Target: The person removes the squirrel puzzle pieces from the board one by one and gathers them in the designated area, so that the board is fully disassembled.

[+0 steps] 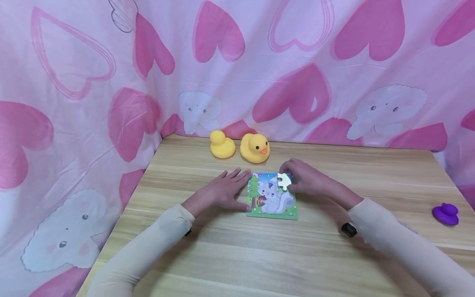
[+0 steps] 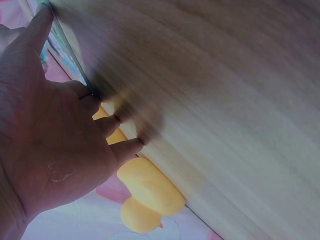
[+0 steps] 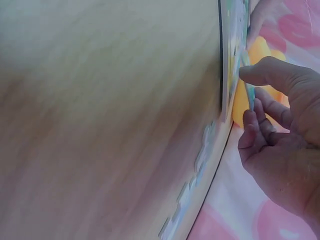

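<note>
A square jigsaw puzzle (image 1: 272,202) with a squirrel and a tree lies flat on the wooden table. My left hand (image 1: 228,190) rests along its left edge, fingers spread and fairly straight, thumb at the lower left corner. In the left wrist view, the fingertips of the left hand (image 2: 60,125) come down to the table beside the puzzle's edge. My right hand (image 1: 306,177) pinches a puzzle piece (image 1: 284,181) over the upper right part of the picture. The right wrist view has this piece (image 3: 250,90) between the thumb and fingers of the right hand (image 3: 285,125), tilted off the board.
Two yellow rubber ducks (image 1: 222,145) (image 1: 255,148) sit behind the puzzle near the table's back edge. A purple rubber duck (image 1: 446,214) is at the far right. More puzzle pieces (image 3: 187,195) lie on the table beside the board. A heart-patterned pink curtain (image 1: 230,74) hangs behind the table.
</note>
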Motion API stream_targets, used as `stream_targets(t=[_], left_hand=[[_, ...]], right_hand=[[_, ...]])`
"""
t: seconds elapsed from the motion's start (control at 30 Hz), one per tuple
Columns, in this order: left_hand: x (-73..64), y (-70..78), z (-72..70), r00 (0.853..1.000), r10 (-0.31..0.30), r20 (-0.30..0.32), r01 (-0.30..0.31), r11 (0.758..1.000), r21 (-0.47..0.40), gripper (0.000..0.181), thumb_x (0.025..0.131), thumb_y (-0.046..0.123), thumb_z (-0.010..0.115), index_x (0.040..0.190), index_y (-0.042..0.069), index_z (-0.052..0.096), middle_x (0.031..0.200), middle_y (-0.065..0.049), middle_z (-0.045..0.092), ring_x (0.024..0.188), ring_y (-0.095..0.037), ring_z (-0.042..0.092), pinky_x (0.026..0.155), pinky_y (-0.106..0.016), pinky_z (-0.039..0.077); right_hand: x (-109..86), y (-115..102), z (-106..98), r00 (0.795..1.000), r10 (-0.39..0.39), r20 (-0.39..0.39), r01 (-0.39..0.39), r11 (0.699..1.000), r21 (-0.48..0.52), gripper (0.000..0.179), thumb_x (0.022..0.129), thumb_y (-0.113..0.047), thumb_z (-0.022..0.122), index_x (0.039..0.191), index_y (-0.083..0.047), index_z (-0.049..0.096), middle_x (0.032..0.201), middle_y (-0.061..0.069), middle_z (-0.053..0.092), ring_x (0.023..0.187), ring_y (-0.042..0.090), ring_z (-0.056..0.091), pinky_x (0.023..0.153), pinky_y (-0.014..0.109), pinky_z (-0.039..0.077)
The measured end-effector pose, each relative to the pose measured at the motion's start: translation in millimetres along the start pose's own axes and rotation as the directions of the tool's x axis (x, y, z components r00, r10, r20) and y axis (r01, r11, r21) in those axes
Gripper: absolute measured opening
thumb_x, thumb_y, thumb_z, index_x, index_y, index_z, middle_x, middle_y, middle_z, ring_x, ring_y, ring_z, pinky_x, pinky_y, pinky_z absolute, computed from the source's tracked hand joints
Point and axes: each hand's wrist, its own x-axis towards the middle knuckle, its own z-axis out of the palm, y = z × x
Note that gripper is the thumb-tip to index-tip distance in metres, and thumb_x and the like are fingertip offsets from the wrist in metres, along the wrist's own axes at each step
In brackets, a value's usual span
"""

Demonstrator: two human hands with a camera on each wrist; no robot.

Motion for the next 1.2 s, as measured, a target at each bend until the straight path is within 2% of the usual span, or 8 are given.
stream_targets(t=[0.07,0.27,0.5,0.6,0.7,0.9,1.07,1.2], left_hand=[[0.4,-0.5,0.6,1.000,-0.002,0.002,0.002,1.000,0.001,0.118,0.085,0.086,0.059,0.172,0.029,0.002,0.180,0.011,0.000,0.169,-0.024,-0.001,0.136,-0.059,0.009],[0.1,-1.5,0.5,1.000,-0.006,0.007,0.006,1.000,-0.003,0.118,0.086,0.086,0.060,0.172,0.029,0.001,0.180,0.012,-0.001,0.169,-0.024,-0.002,0.136,-0.059,0.009],[-1.2,-1.0,-1.4,1.000,-0.003,0.000,0.003,1.000,0.000,0.118,0.086,0.085,0.059,0.172,0.028,0.002,0.181,0.010,0.001,0.169,-0.025,0.000,0.136,-0.059,0.009],[-1.9,-0.3,-2.1,1.000,-0.001,0.005,0.001,1.000,-0.002,0.117,0.087,0.085,0.059,0.172,0.028,0.002,0.181,0.010,0.000,0.169,-0.025,0.000,0.136,-0.059,0.009],[-2.5,0.2,-2.4,1.000,-0.002,0.008,0.002,1.000,-0.001,0.117,0.087,0.084,0.059,0.172,0.028,0.002,0.181,0.010,0.000,0.169,-0.025,0.000,0.136,-0.059,0.010],[-3.1,1.4,-3.1,1.000,-0.002,0.007,0.002,1.000,0.002,0.117,0.087,0.085,0.059,0.172,0.028,0.002,0.181,0.009,0.001,0.169,-0.026,0.000,0.136,-0.059,0.010],[-1.4,1.2,-2.1,1.000,0.001,0.004,-0.001,1.000,0.006,0.117,0.087,0.086,0.058,0.172,0.028,0.002,0.181,0.009,0.001,0.169,-0.026,0.000,0.136,-0.059,0.009],[-0.4,1.2,-1.3,1.000,0.002,0.004,-0.002,1.000,0.009,0.118,0.086,0.086,0.058,0.172,0.028,0.002,0.181,0.009,0.001,0.169,-0.026,0.000,0.136,-0.059,0.010]], right_hand=[[-4.8,3.4,-3.0,0.999,0.013,-0.036,-0.013,1.000,0.013,0.049,0.082,-0.009,0.084,0.127,-0.014,0.066,0.123,0.003,0.063,0.111,0.023,0.058,0.096,0.044,0.057],[-26.6,24.8,-19.9,0.991,0.053,-0.126,-0.044,0.996,0.074,0.051,0.085,-0.004,0.081,0.132,-0.010,0.062,0.131,0.008,0.062,0.120,0.030,0.060,0.099,0.054,0.059],[-56.7,61.1,-38.5,0.978,0.103,-0.179,-0.096,0.994,0.047,0.050,0.088,0.000,0.078,0.134,-0.005,0.060,0.132,0.016,0.061,0.121,0.036,0.058,0.099,0.059,0.057],[-69.7,75.5,-44.6,0.974,0.109,-0.199,-0.105,0.994,0.026,0.049,0.085,0.002,0.078,0.131,-0.003,0.061,0.129,0.017,0.062,0.119,0.037,0.058,0.095,0.056,0.055],[-82.2,87.5,-49.2,0.972,0.105,-0.208,-0.106,0.994,0.007,0.048,0.083,0.003,0.079,0.128,-0.002,0.063,0.126,0.018,0.063,0.115,0.037,0.060,0.090,0.048,0.056],[-100.0,105.3,-51.8,0.978,0.110,-0.178,-0.112,0.994,0.002,0.046,0.080,0.004,0.081,0.123,0.000,0.066,0.121,0.018,0.062,0.108,0.035,0.062,0.081,0.027,0.056],[-108.0,111.3,-51.2,0.985,0.139,-0.099,-0.139,0.990,0.010,0.043,0.081,0.002,0.081,0.122,-0.002,0.067,0.116,0.015,0.064,0.102,0.026,0.060,0.077,0.024,0.056],[-108.5,113.3,-51.6,0.988,0.147,-0.052,-0.147,0.989,0.004,0.043,0.084,0.000,0.082,0.124,-0.002,0.067,0.118,0.013,0.066,0.103,0.024,0.059,0.080,0.025,0.056]])
